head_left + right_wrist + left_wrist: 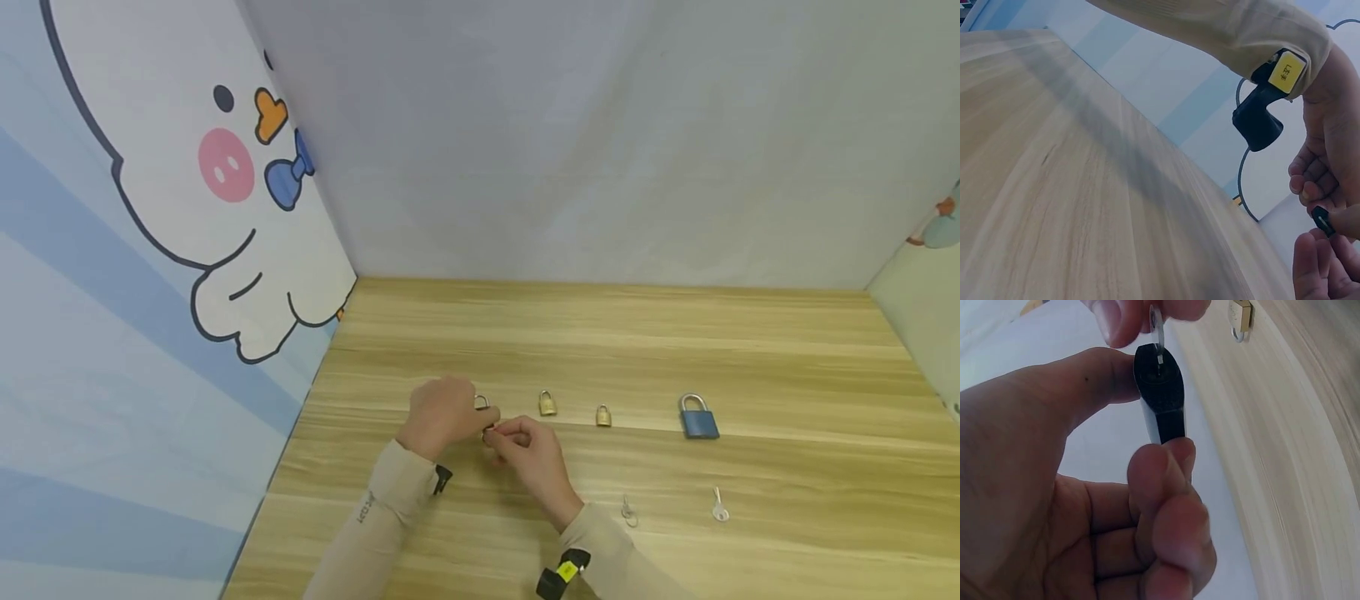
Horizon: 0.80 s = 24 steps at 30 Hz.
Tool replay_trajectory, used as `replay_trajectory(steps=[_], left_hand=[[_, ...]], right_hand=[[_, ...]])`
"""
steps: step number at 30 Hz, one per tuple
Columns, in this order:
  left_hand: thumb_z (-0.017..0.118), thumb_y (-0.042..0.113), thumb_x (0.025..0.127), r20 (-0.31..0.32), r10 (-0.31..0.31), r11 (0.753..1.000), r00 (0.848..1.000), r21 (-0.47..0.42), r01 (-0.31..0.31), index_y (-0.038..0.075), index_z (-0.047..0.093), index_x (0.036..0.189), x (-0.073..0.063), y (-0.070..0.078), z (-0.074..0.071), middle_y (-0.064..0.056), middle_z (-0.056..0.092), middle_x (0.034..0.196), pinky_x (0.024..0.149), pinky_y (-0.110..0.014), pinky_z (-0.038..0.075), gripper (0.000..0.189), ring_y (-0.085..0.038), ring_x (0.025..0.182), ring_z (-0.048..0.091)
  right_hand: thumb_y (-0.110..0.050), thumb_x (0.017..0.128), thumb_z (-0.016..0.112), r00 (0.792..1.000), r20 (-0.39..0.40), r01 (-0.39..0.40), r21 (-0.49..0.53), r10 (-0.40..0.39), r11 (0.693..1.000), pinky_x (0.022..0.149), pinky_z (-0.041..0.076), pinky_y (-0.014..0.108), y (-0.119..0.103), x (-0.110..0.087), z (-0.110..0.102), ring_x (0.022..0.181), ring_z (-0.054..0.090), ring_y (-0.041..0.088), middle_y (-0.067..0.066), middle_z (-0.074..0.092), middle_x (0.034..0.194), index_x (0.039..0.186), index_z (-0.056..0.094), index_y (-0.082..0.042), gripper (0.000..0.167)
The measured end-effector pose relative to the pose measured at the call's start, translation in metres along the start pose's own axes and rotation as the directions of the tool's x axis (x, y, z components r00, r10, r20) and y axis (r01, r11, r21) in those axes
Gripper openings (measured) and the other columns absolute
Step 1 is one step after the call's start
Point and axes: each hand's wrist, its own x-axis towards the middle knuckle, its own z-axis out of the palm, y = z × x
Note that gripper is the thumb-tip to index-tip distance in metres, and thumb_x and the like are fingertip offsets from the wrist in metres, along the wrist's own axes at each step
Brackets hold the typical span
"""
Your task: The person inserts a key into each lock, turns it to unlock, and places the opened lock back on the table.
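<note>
My left hand (pixel 446 417) grips a black-bodied padlock (pixel 1161 384) between thumb and fingers, its keyhole face turned toward my right hand. In the head view the padlock's shackle (pixel 482 402) shows above the left thumb; most of the body is hidden behind the fingers. My right hand (pixel 536 458) pinches a small silver key (pixel 1157 328), whose blade reaches into the keyhole. How deep the key sits I cannot tell. In the right wrist view the dark padlock end (pixel 1322 220) appears between both hands' fingers.
To the right on the wooden table (pixel 615 333) lie a brass padlock (pixel 547 406), a smaller brass padlock (pixel 603 417) and a large blue padlock (pixel 700 423). Nearer the front are keys on a ring (pixel 628 510) and a single key (pixel 720 510). Walls (pixel 570 167) border the table.
</note>
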Motion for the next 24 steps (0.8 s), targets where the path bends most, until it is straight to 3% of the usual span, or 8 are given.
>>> replay_trajectory(steps=[4,11,16,19,24], left_hand=[[0.061,0.046,0.087,0.009,-0.01,1.0,1.0,0.001,0.01,0.018,0.035,0.052,0.001,-0.001,-0.002,0.009,0.024,0.045,0.04,-0.025,0.019,0.052,-0.008,0.042,0.021],[0.062,0.046,0.087,0.009,0.003,1.0,1.0,-0.004,-0.002,0.019,0.034,0.051,0.001,0.0,-0.002,0.009,0.022,0.044,0.041,-0.025,0.018,0.053,-0.008,0.042,0.02],[0.062,0.044,0.085,0.011,0.013,1.0,1.0,0.0,-0.013,0.018,0.034,0.051,0.0,0.002,0.0,0.009,0.022,0.044,0.04,-0.025,0.017,0.051,-0.008,0.042,0.019],[0.063,0.044,0.085,0.013,0.014,1.0,1.0,-0.001,-0.013,0.018,0.034,0.051,0.0,0.003,0.001,0.009,0.022,0.043,0.04,-0.025,0.018,0.051,-0.008,0.041,0.019],[0.063,0.043,0.086,0.001,0.0,1.0,1.0,-0.013,0.0,0.018,0.036,0.052,0.0,0.005,0.002,0.009,0.024,0.043,0.04,-0.025,0.019,0.05,-0.008,0.042,0.021]], right_hand=[[-0.017,0.095,0.07,1.0,0.03,0.002,-0.017,-0.002,1.0,0.069,0.055,0.031,0.002,-0.001,0.001,0.075,0.069,0.033,0.016,0.073,0.091,0.097,0.07,0.003,0.02],[-0.012,0.096,0.067,0.998,0.059,-0.023,0.006,0.023,1.0,0.068,0.058,0.037,0.002,0.0,0.004,0.074,0.069,0.037,0.023,0.071,0.093,0.096,0.07,0.007,0.02],[-0.012,0.097,0.064,0.998,0.036,-0.049,-0.018,0.049,0.999,0.069,0.055,0.032,0.002,0.0,0.005,0.071,0.068,0.033,0.019,0.072,0.088,0.097,0.07,0.008,0.021],[-0.008,0.098,0.062,0.998,0.029,-0.057,-0.026,0.058,0.998,0.07,0.053,0.029,-0.011,-0.004,0.006,0.07,0.068,0.032,0.014,0.072,0.083,0.095,0.069,0.01,0.02],[-0.012,0.098,0.063,0.998,0.013,-0.058,0.02,0.058,0.998,0.072,0.052,0.027,-0.006,-0.001,0.008,0.067,0.067,0.02,0.018,0.072,0.086,0.097,0.069,0.01,0.023]])
